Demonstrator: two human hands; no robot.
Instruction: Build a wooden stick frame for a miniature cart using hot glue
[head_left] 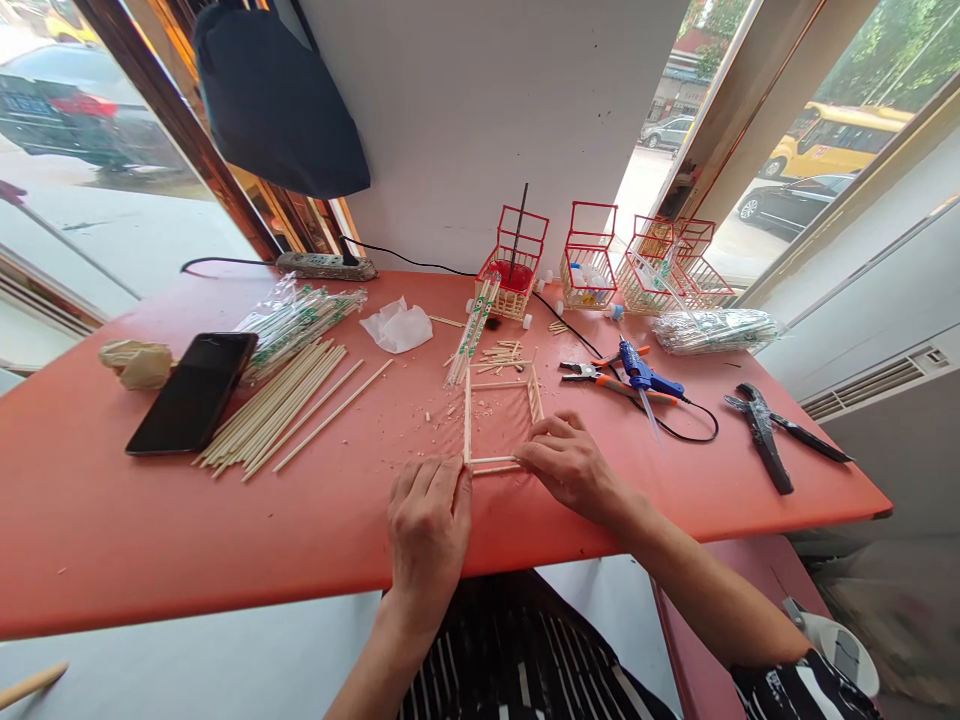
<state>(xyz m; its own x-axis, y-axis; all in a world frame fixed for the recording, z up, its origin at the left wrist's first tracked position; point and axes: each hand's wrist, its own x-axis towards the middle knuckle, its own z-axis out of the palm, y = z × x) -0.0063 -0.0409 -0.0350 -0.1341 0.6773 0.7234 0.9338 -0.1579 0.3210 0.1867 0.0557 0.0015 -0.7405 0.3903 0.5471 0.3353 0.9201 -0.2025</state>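
A small box-shaped frame of wooden sticks [468, 420] stands on the red table in front of me. My left hand [429, 505] is closed at its near left corner, with thumb and fingers pinching there. At the near right corner, my right hand [574, 462] pinches the frame, its fingertips on the short near stick [495, 460]. Short cut stick pieces [501, 355] lie just beyond the frame. Wood crumbs are scattered to its left.
Long sticks [281, 405], a phone [193, 392] and wrapped chopsticks [304, 318] lie left. Several red-trimmed stick carts [590, 255] line the back. To the right are a blue glue gun [646, 375], orange-handled pliers [592, 373], black pliers [769, 430] and a corded power strip [326, 266] sits far left.
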